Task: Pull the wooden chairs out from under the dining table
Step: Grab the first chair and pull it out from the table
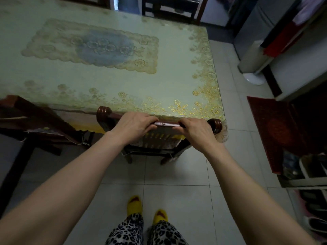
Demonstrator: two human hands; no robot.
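Wooden chair (pixel 104 112), both hands gripping (tiled floor (pixel 177 200))

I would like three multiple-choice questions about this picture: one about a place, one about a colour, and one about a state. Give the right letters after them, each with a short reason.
1. Where do the two hands grip the chair?
A. On its top rail
B. On its seat
C. On its front legs

2. What colour are the slippers?
A. Blue
B. Yellow
C. White

3. How does the gripped chair stand in relation to the table?
A. Lying on its side, away from the table
B. Stacked on the tabletop
C. Upright, its back against the table edge

Answers:
1. A: the left hand and right hand close around the top rail of the chair.
2. B: both slippers on the tile floor are yellow.
3. C: the chair's top rail meets the near edge of the table.
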